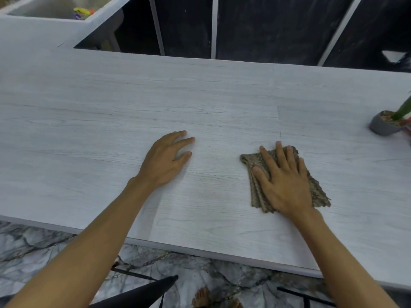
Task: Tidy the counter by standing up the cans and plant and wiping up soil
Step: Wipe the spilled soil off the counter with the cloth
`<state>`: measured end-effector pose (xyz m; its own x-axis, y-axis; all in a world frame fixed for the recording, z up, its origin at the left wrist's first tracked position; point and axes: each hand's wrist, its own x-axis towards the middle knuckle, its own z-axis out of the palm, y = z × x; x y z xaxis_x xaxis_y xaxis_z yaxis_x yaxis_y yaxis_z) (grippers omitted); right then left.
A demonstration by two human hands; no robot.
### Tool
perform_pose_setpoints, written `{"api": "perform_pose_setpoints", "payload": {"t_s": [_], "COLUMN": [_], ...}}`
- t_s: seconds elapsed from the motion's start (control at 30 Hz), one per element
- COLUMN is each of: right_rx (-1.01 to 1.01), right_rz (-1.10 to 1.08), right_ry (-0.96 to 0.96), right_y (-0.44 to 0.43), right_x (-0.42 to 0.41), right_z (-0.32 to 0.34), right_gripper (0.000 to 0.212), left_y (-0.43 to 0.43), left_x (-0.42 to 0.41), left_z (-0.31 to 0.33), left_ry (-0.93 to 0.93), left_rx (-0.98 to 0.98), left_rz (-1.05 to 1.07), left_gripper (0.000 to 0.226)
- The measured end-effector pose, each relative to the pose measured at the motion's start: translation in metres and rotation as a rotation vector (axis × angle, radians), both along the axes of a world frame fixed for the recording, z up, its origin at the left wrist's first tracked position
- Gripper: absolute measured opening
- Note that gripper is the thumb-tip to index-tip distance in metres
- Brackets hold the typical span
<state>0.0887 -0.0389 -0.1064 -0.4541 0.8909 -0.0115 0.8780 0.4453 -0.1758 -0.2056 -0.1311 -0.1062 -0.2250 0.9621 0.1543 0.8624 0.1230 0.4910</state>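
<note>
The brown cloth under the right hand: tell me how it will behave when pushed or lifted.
The cloth looks folded and creased, so it is probably floppy and would droop if lifted. Pressed flat by the right hand on the smooth counter, it likely slides easily, perhaps bunching at its free edges.

no readable text or labels, bright wrappers in far bin perhaps printed, too blurred

Head-worn view, angled down, close over counter

floor: grey marble tiles | far basin: holds yellow-orange item | backdrop: dark panels
</note>
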Motion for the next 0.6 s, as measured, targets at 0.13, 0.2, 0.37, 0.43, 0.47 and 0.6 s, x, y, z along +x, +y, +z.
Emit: {"api": "perform_pose_setpoints", "payload": {"t_s": [0.13,0.2,0.37,0.43,0.47,0.6], "right_rx": [-0.038,-0.043,-0.014,-0.021,-0.03,-0.04], "right_rz": [0.009,0.085,0.208,0.137,0.098,0.135], "right_ry": [0.009,0.028,0.056,0.045,0.037,0.039], "right_y": [0.024,0.019,0.002,0.016,0.024,0.021], "right_x": [-0.023,-0.042,-0.033,-0.019,-0.018,-0.056], "right_z": [0.001,0.002,-0.004,-0.003,-0.002,0.0], "right_gripper": [0.071,0.072,0.069,0.07,0.071,0.072], "left_y": [0.014,0.016,0.018,0.019,0.019,0.018], "left_x": [0.011,0.015,0.011,0.011,0.012,0.012], "left_z": [-0.001,-0.005,-0.01,-0.011,-0.012,-0.011], "left_ry": [0.005,0.002,-0.01,-0.01,-0.014,-0.047], "left_rx": [0.001,-0.02,-0.019,-0.024,-0.027,-0.042], "left_rz": [-0.014,-0.024,-0.032,-0.034,-0.034,-0.04], "left_gripper": [0.044,0.044,0.044,0.044,0.044,0.045]}}
